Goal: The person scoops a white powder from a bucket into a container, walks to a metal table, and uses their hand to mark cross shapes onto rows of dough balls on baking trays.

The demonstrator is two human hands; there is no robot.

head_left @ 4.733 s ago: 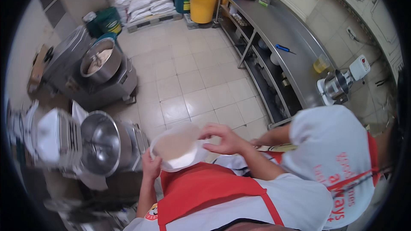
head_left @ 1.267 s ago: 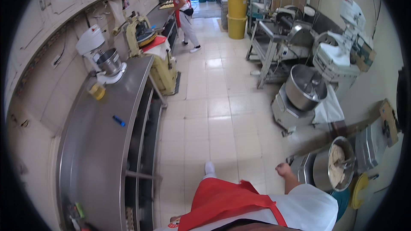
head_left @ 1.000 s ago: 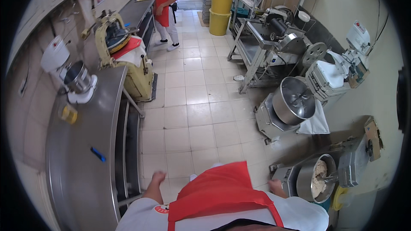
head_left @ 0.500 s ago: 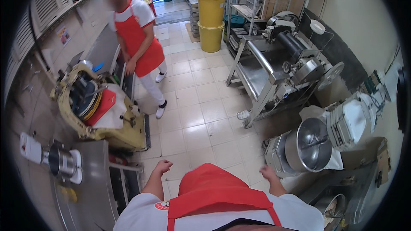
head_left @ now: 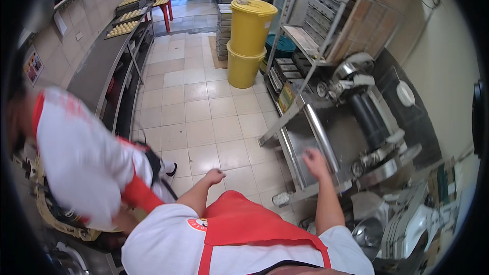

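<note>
My left hand [head_left: 215,176] hangs in front of my red apron [head_left: 244,219] over the tiled floor, its fingers loosely curled around nothing. Further forward and to the right is my right hand [head_left: 314,163], also curled and empty. In the picture it overlaps the steel tray [head_left: 338,127] of a roller machine with a black roller [head_left: 368,122]; whether it touches the metal, I cannot tell.
A co-worker [head_left: 76,147] bends close at my left. Along the left wall runs a steel table [head_left: 97,69] holding trays of round dough pieces [head_left: 122,28]. Ahead stand two stacked yellow bins [head_left: 249,30] and a metal rack [head_left: 326,30]. A mixer bowl [head_left: 368,234] sits at lower right.
I have walked forward, so the roller machine and yellow bins are nearer. The co-worker has passed to my left side. My right arm has swung forward.
</note>
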